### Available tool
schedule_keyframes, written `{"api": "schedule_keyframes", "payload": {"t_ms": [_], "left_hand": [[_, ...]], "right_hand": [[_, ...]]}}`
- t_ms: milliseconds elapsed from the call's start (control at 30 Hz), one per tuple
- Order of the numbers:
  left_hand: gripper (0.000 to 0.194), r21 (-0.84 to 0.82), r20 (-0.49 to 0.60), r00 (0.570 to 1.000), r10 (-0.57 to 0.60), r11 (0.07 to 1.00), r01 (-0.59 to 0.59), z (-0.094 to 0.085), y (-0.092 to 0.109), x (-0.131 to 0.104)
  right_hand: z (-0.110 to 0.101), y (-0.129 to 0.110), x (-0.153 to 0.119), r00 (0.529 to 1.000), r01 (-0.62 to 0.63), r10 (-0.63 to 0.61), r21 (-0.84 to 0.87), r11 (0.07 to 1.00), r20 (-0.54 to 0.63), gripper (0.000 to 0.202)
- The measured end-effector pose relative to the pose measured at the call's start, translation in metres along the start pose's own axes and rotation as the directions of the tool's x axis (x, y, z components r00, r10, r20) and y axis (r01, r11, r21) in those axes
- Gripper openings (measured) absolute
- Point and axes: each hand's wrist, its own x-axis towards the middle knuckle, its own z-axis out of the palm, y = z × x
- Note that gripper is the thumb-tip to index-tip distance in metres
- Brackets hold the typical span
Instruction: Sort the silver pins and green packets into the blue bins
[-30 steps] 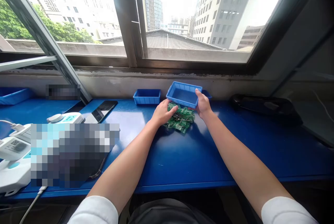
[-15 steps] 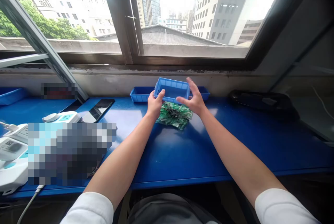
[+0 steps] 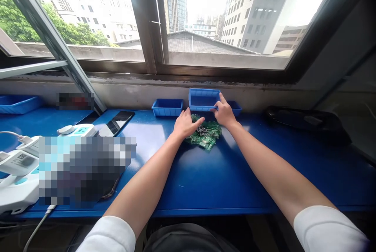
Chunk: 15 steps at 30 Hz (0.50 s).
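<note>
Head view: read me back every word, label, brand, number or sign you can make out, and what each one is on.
No text is readable.
Grey label on the white adapter: a code-like pattern, too small and blurred.
Green circuit boards: any markings too small to read.
Blue bin in the right hand: no lettering visible.
Anything under the pixelated patches is hidden.

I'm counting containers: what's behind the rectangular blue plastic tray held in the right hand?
The right end of another rectangular blue plastic bin shows past the right hand, with grey wall beyond. The bin's remainder is hidden by that hand and the held tray.
</note>
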Motion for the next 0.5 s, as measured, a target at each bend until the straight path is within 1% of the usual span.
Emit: {"api": "schedule_keyframes", "payload": {"t_ms": [67, 100, 167, 233, 333, 400, 500], "left_hand": [[0.09, 0.099, 0.065, 0.995, -0.073, 0.993, 0.066, 0.004, -0.003, 0.0], [0.089, 0.132, 0.097, 0.991, -0.089, 0.988, 0.076, 0.005, -0.005, 0.0], [0.083, 0.177, 0.166, 0.984, -0.069, 0.983, 0.04, 0.006, -0.006, 0.0], [0.078, 0.2, 0.207, 0.978, -0.028, 0.98, -0.014, 0.004, -0.006, -0.001], [0.075, 0.218, 0.202, 0.979, 0.019, 0.974, -0.064, 0.0, -0.006, -0.004], [0.072, 0.227, 0.196, 0.98, 0.044, 0.97, -0.089, -0.001, -0.007, -0.007], [0.066, 0.243, 0.186, 0.979, 0.086, 0.961, -0.131, -0.001, -0.008, -0.01]], "right_hand": [[0.001, 0.004, 0.004, 0.999, -0.001, 0.004, -0.058, 0.998, 0.051, 0.012], [0.002, 0.005, 0.006, 0.998, -0.002, 0.007, -0.083, 0.997, 0.063, 0.012], [0.003, 0.004, 0.01, 0.997, -0.005, 0.014, -0.12, 0.993, 0.073, 0.012], [0.005, 0.0, 0.014, 0.995, -0.001, 0.014, -0.137, 0.991, 0.094, 0.013], [0.009, -0.01, 0.018, 0.988, 0.015, 0.007, -0.148, 0.989, 0.153, 0.013], [0.012, -0.015, 0.019, 0.981, 0.009, 0.023, -0.169, 0.986, 0.19, 0.014], [0.019, -0.017, 0.019, 0.969, -0.002, 0.05, -0.198, 0.98, 0.24, 0.016]]}}
